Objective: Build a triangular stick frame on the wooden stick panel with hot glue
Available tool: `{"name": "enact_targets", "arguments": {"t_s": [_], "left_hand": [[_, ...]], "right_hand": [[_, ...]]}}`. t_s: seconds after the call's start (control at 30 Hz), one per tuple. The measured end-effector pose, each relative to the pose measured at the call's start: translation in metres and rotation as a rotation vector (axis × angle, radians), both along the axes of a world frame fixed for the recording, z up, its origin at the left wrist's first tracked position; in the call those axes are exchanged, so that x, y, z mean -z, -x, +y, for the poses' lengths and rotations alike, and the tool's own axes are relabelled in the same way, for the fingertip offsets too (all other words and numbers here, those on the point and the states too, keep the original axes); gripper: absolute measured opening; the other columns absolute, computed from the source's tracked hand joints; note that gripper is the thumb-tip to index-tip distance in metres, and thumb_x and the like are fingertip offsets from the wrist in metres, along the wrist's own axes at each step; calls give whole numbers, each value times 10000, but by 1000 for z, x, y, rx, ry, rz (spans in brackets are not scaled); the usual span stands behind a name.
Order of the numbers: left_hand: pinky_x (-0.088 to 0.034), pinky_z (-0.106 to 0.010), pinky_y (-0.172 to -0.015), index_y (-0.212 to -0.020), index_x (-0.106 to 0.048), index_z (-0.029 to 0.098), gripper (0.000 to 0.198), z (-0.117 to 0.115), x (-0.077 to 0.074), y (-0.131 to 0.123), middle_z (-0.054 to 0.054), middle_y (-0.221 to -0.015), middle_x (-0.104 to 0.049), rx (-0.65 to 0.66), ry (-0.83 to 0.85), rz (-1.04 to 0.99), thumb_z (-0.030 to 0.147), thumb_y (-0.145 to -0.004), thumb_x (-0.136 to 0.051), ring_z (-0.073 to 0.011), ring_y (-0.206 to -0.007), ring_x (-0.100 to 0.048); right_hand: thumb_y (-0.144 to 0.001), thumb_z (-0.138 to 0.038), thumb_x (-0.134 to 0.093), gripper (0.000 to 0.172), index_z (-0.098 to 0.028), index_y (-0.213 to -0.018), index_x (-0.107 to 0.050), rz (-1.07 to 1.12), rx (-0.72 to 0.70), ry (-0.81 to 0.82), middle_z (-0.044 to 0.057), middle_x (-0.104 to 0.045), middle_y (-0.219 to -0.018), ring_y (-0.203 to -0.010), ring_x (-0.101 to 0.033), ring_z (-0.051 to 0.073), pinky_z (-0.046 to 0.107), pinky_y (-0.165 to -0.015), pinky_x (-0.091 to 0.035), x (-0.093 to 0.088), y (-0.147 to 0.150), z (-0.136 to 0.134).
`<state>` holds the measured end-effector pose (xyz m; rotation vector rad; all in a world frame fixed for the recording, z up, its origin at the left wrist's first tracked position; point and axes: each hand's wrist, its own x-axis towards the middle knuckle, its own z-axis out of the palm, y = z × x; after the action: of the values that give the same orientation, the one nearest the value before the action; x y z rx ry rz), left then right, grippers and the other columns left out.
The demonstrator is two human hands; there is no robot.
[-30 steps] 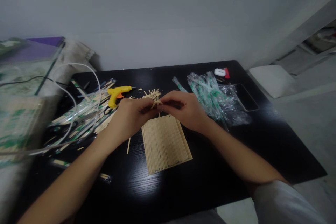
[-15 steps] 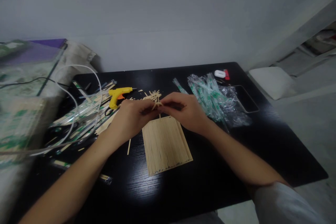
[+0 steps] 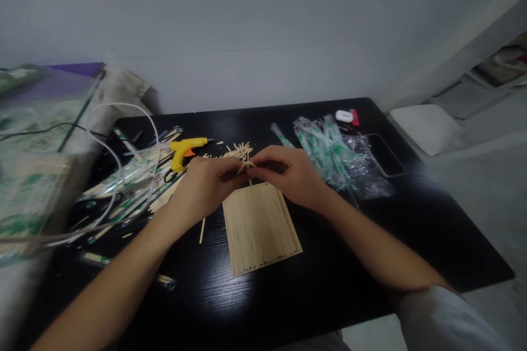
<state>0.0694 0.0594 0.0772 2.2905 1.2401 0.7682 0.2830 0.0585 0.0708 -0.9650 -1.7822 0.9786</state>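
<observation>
My left hand (image 3: 209,180) and my right hand (image 3: 290,174) meet above the far edge of a flat panel of wooden sticks (image 3: 261,227). Both are closed, thumbs and fingertips pinching small pale wooden sticks (image 3: 247,164) between them. The fingers partly hide these pieces, so how they are joined cannot be made out. Just beyond the hands lies a pile of short cut sticks (image 3: 239,149). The panel rests flat on the black table, its sticks side by side. One loose stick (image 3: 202,230) lies left of it.
A yellow glue gun (image 3: 185,149) lies behind my left hand, near wrapped chopsticks (image 3: 123,175) and a looping white cable (image 3: 119,162). Empty plastic wrappers (image 3: 329,148), a phone (image 3: 385,154) and a white earbud case (image 3: 344,116) are at the right of the black table (image 3: 411,219).
Both hands stay in nearly the same place, still pinching the small sticks. The sticks between the fingertips look slightly turned; nothing else has visibly moved.
</observation>
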Motion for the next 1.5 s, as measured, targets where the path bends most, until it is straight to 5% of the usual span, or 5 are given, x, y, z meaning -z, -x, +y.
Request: {"name": "enact_targets", "arguments": {"t_s": [0.97,1.23,1.5], "left_hand": [[-351,-214,-519,-714,-661,179,289,-1,-3,-2,46,-572,-587,18,-23,33,347,-949,-662,-87,-514,-496],[-557,-268,-753,-1047,-740,241,175,-6,-28,5,-15,-974,-801,36,18,-7,342,-904,-731,-177,-856,-744],[-553,-286,-728,-954,-760,242,121,-7,-25,6,-9,-895,-784,-8,-114,-83,345,-944,-699,-158,-792,-717]], "right_hand": [[-869,-271,-801,74,-211,-911,-790,30,2,35,20,-785,-921,-833,-729,163,311,-786,-595,-3,0,-1],[-881,-315,-794,120,-222,-956,-793,33,-9,31,16,-781,-909,-809,-726,159,316,-759,-603,-1,0,-1],[-882,-344,-795,136,-222,-940,-799,46,-8,47,14,-783,-900,-797,-719,148,299,-755,-597,1,1,0]]}}
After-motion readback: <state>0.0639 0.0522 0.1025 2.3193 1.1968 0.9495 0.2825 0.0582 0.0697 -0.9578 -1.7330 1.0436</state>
